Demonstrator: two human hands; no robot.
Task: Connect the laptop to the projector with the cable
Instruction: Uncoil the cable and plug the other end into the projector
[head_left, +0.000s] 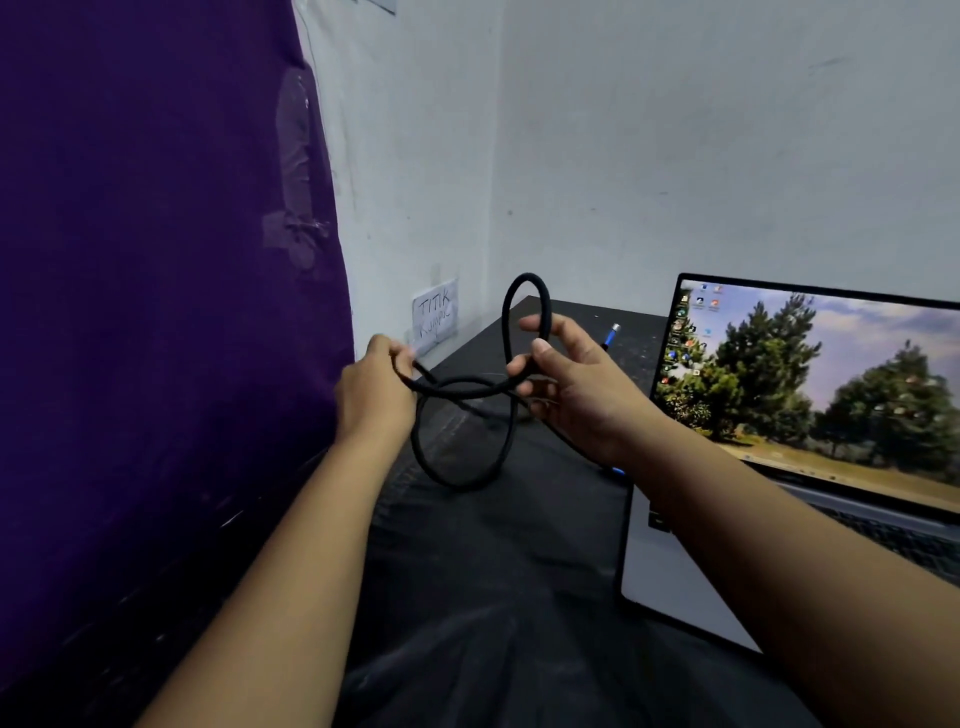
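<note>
Looping between them, the black cable was pinched in the left hand and gripped by the right hand, beside the open laptop

A purple cloth hangs left of the grip; a handwritten paper label sits on the wall just behind it.

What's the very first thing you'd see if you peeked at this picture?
Two hands in the middle, the left hand and the right hand, hold up a looped black cable above a dark table. On the right, an open laptop shows bright trees, and a big purple cloth fills the left side.
</note>
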